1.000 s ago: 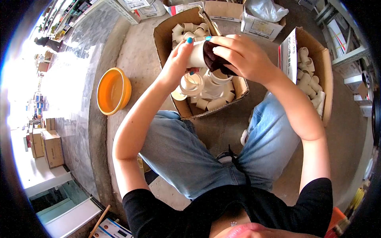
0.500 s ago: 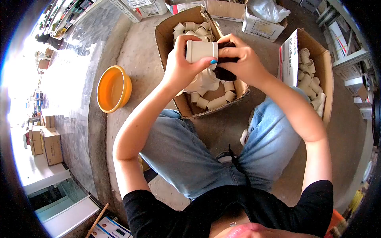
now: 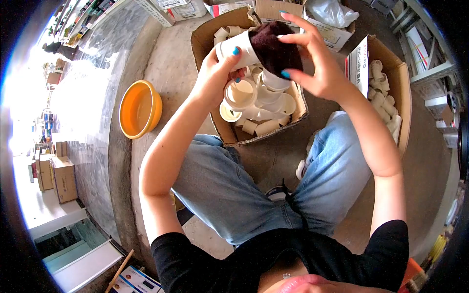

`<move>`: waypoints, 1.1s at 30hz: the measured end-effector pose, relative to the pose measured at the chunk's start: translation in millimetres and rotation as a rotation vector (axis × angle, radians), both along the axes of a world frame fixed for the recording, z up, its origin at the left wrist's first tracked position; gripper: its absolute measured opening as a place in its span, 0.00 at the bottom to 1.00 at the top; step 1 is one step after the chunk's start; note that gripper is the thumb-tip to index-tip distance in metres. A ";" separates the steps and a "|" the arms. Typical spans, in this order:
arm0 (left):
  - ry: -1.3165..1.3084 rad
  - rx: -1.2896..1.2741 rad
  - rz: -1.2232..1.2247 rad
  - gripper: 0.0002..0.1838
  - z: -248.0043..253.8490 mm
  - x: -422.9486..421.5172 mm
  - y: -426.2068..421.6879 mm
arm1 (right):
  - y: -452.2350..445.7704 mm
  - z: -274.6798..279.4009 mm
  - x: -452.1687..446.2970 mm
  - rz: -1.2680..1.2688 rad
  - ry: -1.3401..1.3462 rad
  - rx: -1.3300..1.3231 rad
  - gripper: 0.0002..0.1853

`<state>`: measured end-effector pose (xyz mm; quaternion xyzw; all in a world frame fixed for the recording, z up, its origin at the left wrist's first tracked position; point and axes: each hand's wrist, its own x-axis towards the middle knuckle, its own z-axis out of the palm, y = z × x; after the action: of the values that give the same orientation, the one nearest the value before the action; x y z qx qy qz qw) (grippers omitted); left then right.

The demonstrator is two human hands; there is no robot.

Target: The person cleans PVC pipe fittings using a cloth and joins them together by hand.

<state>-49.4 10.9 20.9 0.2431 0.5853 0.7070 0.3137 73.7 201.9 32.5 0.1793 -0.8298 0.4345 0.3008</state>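
Observation:
My left hand (image 3: 213, 78) is closed around a white plastic pipe fitting (image 3: 243, 48), held tilted above a cardboard box (image 3: 225, 138). A dark brown cloth (image 3: 278, 46) lies against the fitting's right end and hides that opening. My right hand (image 3: 320, 66) holds this cloth between thumb and fingers, its index finger stretched out beyond it. Below my hands, larger white pipe fittings (image 3: 241, 94) rest in the box. Several smaller fittings (image 3: 267, 128) lie around them.
At the right stands a second cardboard box (image 3: 403, 93) with several pipe fittings (image 3: 383, 105). A yellow basin (image 3: 158, 110) sits on the floor to the left. Behind the near box is a carton (image 3: 337, 39) with a plastic bag (image 3: 332, 12). Metal shelving (image 3: 432, 71) runs along the right.
My left hand has tilted the pipe fitting, its right end now lower. My right hand has moved right and its fingers have spread; more of the cloth shows.

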 end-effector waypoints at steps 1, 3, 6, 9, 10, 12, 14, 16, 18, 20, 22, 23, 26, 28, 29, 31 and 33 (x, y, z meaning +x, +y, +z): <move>-0.037 -0.001 -0.018 0.27 0.1 -2.5 -1.7 | -1.1 4.4 -0.3 -0.055 0.079 0.172 0.34; -0.054 -0.055 -0.007 0.30 1.5 -1.4 -0.9 | -1.8 14.2 0.7 -0.170 0.236 0.516 0.35; -0.181 -0.081 -0.223 0.32 1.4 -10.8 -4.3 | 3.7 13.8 0.3 -0.074 0.129 0.574 0.35; -0.066 -0.181 -0.155 0.33 8.8 2.2 -4.3 | 4.5 11.5 0.2 -0.055 0.165 0.561 0.32; -0.036 -0.200 -0.147 0.33 11.1 3.5 -4.5 | 4.1 11.7 0.3 -0.048 0.180 0.568 0.31; 0.011 -0.150 -0.162 0.29 9.8 1.6 -6.8 | 2.8 6.4 -0.9 -0.053 0.179 0.534 0.31; 0.096 -0.151 -0.090 0.27 15.2 10.6 -6.1 | 1.0 3.2 0.0 -0.063 0.147 0.486 0.30; 0.072 -0.106 -0.056 0.24 14.6 14.4 -4.1 | -2.4 -0.2 -0.2 -0.101 0.150 0.413 0.29; 0.107 -0.107 0.033 0.24 9.8 21.0 -0.2 | -6.4 -1.6 0.1 -0.148 0.102 0.308 0.28; 0.196 -0.069 -0.007 0.26 9.2 15.8 -2.6 | -12.4 -3.5 1.0 -0.198 0.002 0.161 0.26; 0.393 -0.015 0.014 0.28 9.5 14.6 -1.8 | -16.3 -12.6 0.1 -0.165 -0.178 -0.090 0.22; 0.403 -0.057 -0.024 0.31 14.8 13.3 -5.8 | -16.5 -13.7 -0.5 -0.124 -0.270 -0.189 0.20; 0.783 0.051 0.015 0.33 9.5 5.1 -4.4 | -9.9 -21.1 -7.5 0.110 -0.600 -0.644 0.14; 0.948 0.057 0.046 0.35 12.3 6.7 -4.2 | -7.7 -21.5 -7.6 0.192 -0.781 -0.978 0.12; 1.047 0.075 0.052 0.35 11.5 5.2 -3.8 | -8.6 -19.2 -4.4 0.174 -0.845 -1.135 0.11; 1.203 0.121 0.068 0.34 11.9 3.4 -2.5 | -13.2 -7.3 1.2 0.015 -0.934 -1.270 0.14; 1.009 0.053 0.083 0.33 5.5 3.3 0.7 | -0.9 -9.1 -3.9 0.188 -0.952 -1.127 0.14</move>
<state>-46.1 11.6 26.3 0.5390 0.6548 0.5282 -0.0427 69.8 201.0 23.4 -0.1395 -0.5030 0.8488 -0.0835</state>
